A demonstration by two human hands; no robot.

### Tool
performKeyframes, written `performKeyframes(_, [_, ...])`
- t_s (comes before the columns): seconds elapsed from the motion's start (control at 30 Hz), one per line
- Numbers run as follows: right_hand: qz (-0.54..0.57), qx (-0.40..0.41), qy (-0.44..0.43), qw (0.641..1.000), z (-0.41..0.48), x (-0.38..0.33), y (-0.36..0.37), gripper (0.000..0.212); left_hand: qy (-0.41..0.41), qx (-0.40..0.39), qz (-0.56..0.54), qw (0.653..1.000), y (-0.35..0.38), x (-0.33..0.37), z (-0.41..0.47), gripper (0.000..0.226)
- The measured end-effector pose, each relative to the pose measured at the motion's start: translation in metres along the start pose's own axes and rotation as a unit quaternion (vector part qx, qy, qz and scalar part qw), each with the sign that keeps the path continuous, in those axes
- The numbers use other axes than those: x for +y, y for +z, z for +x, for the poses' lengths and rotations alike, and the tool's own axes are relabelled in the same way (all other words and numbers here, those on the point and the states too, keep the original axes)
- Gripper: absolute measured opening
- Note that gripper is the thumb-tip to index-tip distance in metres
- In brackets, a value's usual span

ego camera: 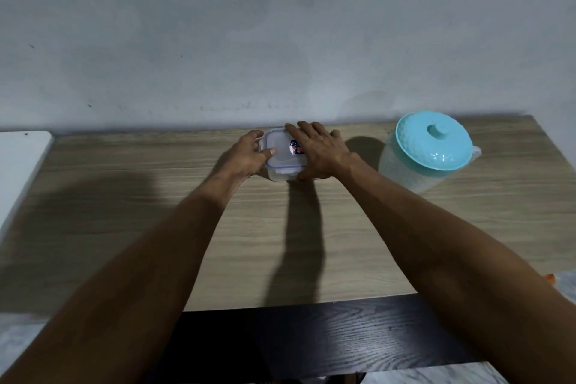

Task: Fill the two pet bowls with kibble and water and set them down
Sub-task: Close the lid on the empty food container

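A small clear plastic container (280, 156) with a clip-on lid and a blue seal stands near the back of the wooden table (156, 196), close to the wall. My left hand (249, 154) grips its left side, thumb lying on the lid. My right hand (318, 150) covers its right side, fingers spread over the lid's far corner and thumb down at the front edge. To the right stands a translucent water jug (417, 165) with a turquoise lid (434, 142). No pet bowls are in view.
A grey wall rises right behind the table. A white surface (18, 171) adjoins the table's left end. A dark wood panel (311, 340) lies below the table's front edge. An orange bit (551, 277) shows at the right.
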State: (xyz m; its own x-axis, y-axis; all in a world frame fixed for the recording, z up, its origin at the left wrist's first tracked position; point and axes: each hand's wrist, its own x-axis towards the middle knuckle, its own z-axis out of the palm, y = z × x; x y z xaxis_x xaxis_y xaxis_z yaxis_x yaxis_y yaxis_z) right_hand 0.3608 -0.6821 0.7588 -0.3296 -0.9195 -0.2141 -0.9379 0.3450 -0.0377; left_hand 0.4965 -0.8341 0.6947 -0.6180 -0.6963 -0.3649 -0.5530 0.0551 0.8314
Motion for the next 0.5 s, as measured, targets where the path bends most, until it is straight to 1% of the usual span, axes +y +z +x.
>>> performKeyframes(0.13, [-0.010,-0.015,0.002,1.000,0.005,0.000,0.000,0.124,0.003,-0.003,0.015,1.000,0.000,-0.009,0.007,0.077])
performKeyframes(0.27, [-0.002,-0.034,0.004,0.999,0.013,-0.003,-0.004,0.124,0.005,-0.003,0.031,1.000,0.000,-0.001,-0.003,0.065])
performKeyframes(0.4, [0.009,-0.039,0.000,0.999,0.012,-0.002,-0.004,0.130,0.015,0.011,0.049,0.999,0.001,0.006,-0.011,0.070])
performKeyframes(0.43, [0.030,-0.043,0.005,0.999,0.008,0.000,-0.002,0.132,0.019,0.017,0.062,0.998,0.001,0.008,-0.014,0.071])
performKeyframes(0.5, [0.131,-0.042,0.038,0.990,-0.004,0.005,0.003,0.129,0.025,0.027,0.083,0.996,0.001,0.012,-0.017,0.072])
